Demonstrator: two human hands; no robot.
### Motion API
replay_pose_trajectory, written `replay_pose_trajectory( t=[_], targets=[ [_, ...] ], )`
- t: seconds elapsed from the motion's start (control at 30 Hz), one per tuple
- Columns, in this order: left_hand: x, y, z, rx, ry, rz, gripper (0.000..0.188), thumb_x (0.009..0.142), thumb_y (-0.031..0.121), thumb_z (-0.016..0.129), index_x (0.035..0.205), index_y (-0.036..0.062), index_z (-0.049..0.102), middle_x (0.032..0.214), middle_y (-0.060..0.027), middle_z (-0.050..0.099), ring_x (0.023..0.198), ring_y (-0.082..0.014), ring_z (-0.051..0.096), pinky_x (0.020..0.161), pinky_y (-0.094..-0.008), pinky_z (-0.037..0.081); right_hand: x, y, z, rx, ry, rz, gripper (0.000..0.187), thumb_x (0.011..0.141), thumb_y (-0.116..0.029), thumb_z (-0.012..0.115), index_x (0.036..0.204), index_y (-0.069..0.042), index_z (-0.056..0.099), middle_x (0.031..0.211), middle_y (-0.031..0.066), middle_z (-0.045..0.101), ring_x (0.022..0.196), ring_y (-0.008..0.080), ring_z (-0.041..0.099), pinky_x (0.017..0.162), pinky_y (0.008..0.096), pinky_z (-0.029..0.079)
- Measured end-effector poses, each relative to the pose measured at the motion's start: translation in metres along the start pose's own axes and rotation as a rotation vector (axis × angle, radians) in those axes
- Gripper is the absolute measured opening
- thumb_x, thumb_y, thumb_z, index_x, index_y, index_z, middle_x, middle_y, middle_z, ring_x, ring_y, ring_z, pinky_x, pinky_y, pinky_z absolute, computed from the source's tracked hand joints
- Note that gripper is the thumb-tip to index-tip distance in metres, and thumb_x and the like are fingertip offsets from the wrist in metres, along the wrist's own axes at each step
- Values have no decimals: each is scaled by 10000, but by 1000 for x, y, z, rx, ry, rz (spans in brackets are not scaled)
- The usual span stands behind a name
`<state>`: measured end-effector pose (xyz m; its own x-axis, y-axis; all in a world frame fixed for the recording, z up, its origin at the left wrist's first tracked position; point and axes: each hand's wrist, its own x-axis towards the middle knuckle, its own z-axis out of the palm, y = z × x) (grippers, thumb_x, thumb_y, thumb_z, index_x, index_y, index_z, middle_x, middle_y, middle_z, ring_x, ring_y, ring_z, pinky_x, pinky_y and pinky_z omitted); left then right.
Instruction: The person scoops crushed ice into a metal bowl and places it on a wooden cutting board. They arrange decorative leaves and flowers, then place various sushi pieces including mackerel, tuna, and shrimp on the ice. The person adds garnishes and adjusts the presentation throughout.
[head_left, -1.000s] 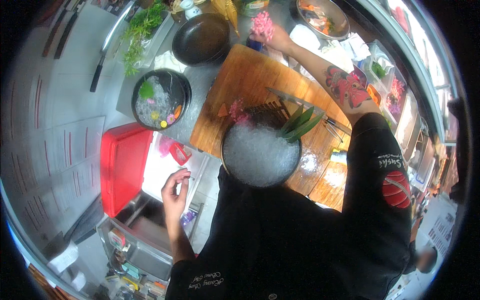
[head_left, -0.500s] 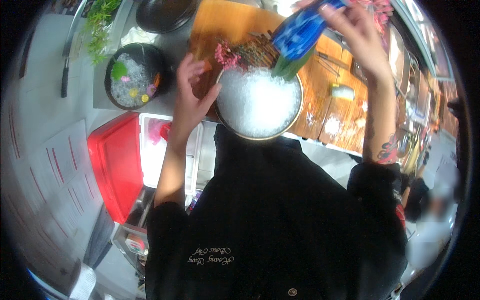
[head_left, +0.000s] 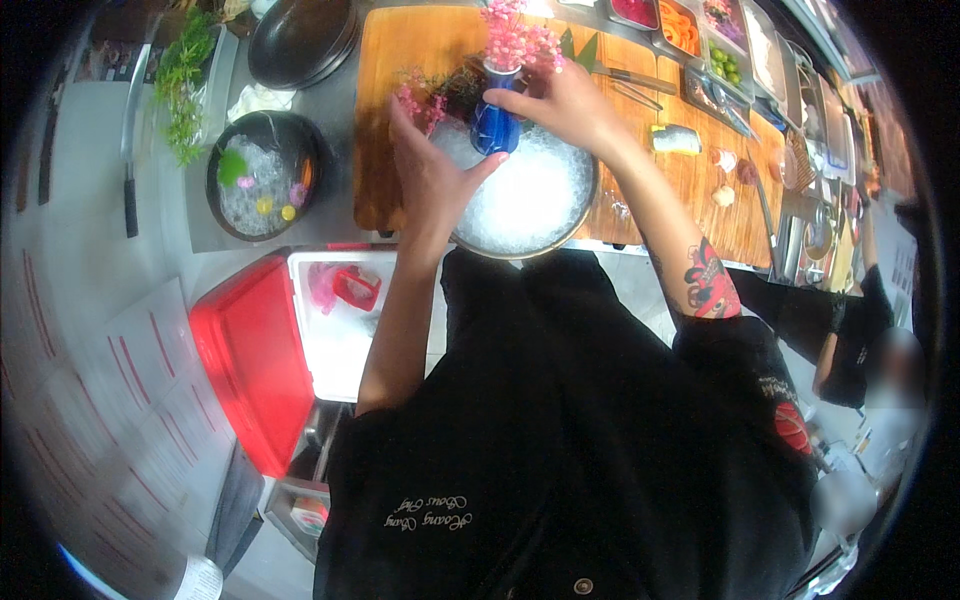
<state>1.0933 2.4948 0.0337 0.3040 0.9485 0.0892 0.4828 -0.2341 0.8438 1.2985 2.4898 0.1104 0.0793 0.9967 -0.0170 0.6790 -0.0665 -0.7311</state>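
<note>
A small blue vase [head_left: 494,126] with pink blossoms [head_left: 515,38] stands in the crushed ice of a large round bowl [head_left: 575,215] on the wooden cutting board [head_left: 390,60]. My right hand [head_left: 560,100] grips the vase from the right and top. My left hand [head_left: 430,170] presses against its left side, fingers spread over the ice. More pink flowers [head_left: 418,100] and dark garnish lie at the bowl's far rim.
A second black bowl [head_left: 262,172] with ice and colourful garnish sits to the left, beside green herbs [head_left: 185,75] and an empty black pan [head_left: 300,40]. A red-lidded white cooler [head_left: 250,360] stands open below. Trays of ingredients [head_left: 700,35] line the far right. Another person [head_left: 850,350] is at the right.
My right hand brought the blue vase with pink flowers down from above and set it into the ice. My left hand rose from below the counter to the vase.
</note>
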Motion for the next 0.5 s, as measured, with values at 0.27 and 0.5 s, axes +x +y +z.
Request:
replay_pose_trajectory(
  t=[0.27, 0.5],
  targets=[
    [-1, -9, 0, -117, -27, 5, 1416, 663, 299, 980, 1606, 4, -35, 1562, -386, 303, 1446, -452, 396, 1196, -483, 337, -12, 2, 9, -33, 107, 61, 415, 895, -398, 754, 919, 10, 688, 763, 215, 698, 755, 380, 717, 698, 451, 554],
    [23, -35, -4, -377, -67, -193, 1399, 702, 254, 956, 1610, 16, -82, 1544, -368, 377, 1446, -398, 430, 1191, -452, 340, -11, 6, 9, 7, 81, 94, 398, 905, -369, 747, 903, 21, 662, 845, 229, 705, 833, 401, 710, 741, 473, 546]
  ],
)
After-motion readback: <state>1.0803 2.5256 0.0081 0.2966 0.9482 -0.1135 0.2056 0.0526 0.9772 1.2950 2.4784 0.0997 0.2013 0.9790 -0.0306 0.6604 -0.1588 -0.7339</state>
